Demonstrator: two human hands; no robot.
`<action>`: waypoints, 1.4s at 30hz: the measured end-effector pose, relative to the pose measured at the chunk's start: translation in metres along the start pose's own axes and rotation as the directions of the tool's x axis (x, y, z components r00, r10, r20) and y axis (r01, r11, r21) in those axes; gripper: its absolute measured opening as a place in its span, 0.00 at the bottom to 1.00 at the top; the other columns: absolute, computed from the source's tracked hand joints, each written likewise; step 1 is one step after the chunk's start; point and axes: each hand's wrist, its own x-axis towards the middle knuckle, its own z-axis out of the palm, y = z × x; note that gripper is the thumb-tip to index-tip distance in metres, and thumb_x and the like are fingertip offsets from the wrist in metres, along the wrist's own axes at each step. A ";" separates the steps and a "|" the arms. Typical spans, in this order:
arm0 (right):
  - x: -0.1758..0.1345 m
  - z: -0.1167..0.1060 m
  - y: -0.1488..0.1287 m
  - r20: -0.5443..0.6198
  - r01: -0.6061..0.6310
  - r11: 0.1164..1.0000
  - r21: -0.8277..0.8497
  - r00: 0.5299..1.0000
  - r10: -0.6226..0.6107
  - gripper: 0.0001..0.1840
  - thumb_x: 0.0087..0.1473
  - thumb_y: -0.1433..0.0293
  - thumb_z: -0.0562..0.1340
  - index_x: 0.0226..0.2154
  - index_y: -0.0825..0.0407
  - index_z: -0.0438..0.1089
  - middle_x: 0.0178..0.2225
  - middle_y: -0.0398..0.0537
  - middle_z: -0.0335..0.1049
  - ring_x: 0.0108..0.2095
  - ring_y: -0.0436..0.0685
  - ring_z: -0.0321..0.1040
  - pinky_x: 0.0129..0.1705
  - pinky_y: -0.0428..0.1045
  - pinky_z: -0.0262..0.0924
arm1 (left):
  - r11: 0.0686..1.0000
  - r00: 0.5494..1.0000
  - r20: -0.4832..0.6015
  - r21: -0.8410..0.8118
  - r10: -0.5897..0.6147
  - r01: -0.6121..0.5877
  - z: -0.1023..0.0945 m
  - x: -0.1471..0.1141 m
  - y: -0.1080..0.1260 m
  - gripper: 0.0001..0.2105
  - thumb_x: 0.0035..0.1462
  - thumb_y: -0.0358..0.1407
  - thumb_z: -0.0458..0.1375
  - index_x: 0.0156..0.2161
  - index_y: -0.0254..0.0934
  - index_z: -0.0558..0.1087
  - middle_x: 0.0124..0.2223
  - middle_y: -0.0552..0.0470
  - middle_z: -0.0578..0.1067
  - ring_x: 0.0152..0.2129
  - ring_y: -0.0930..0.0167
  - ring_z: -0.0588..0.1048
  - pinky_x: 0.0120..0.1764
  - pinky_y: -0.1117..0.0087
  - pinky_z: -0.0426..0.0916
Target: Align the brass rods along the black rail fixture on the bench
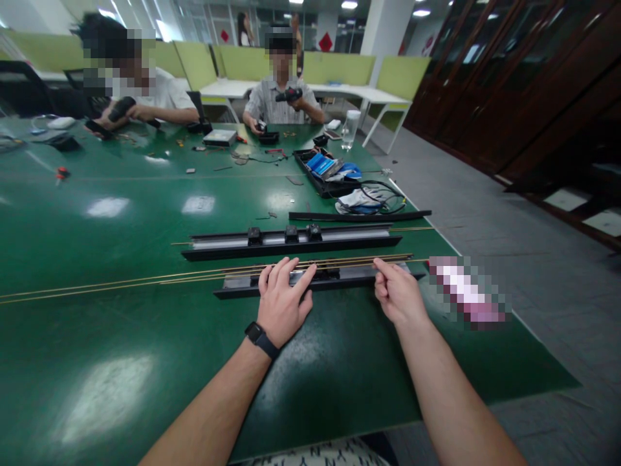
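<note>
Close in front of me, a black channel rail [237,292] with a silver-grey inside lies on the table. Several long thin brass rods [121,285] run across its top and reach far out to the left. My left hand [286,298], wearing a dark watch, rests over the rods and rail with its fingers apart. At the rods' right part, my right hand [398,291] is closed, its forefinger and thumb tips at a rod; the exact pinch is partly hidden. Behind lies a second black rail [291,248] carrying several small black blocks [291,233].
A black strip [359,215] lies beyond the rails. Behind it are a white glove [361,199], cables and a black tray [332,188]. A blurred pink-white item [466,291] lies right, by the table edge. Two people with power drills [290,95] sit across the green table [121,239].
</note>
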 end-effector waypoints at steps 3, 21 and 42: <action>0.000 0.001 0.001 -0.001 0.004 1.000 -0.025 1.000 -0.004 0.20 0.42 0.61 0.77 0.26 0.53 0.68 0.16 0.38 0.65 0.10 0.42 0.52 0.07 0.37 0.41 | 1.000 1.000 -0.001 0.002 -0.004 0.004 0.001 0.000 0.000 0.23 0.61 0.38 0.59 0.62 0.52 0.69 0.64 0.44 0.68 0.64 0.58 0.62 0.66 0.48 0.48; -0.003 0.005 0.002 0.066 -0.021 1.000 -0.018 0.998 0.022 0.19 0.41 0.62 0.77 0.28 0.54 0.70 0.17 0.38 0.65 0.11 0.41 0.51 0.08 0.37 0.40 | 1.000 1.000 -0.004 0.001 0.000 0.000 0.001 0.001 -0.001 0.24 0.61 0.37 0.59 0.62 0.52 0.69 0.64 0.44 0.68 0.64 0.58 0.62 0.66 0.48 0.47; -0.002 0.003 0.001 0.036 -0.012 0.999 -0.051 0.999 0.014 0.18 0.44 0.63 0.75 0.26 0.53 0.67 0.17 0.40 0.68 0.10 0.42 0.52 0.07 0.38 0.41 | 1.000 1.000 -0.005 -0.004 -0.006 0.006 0.000 0.000 0.001 0.23 0.61 0.38 0.59 0.62 0.52 0.69 0.64 0.44 0.68 0.64 0.58 0.62 0.66 0.48 0.47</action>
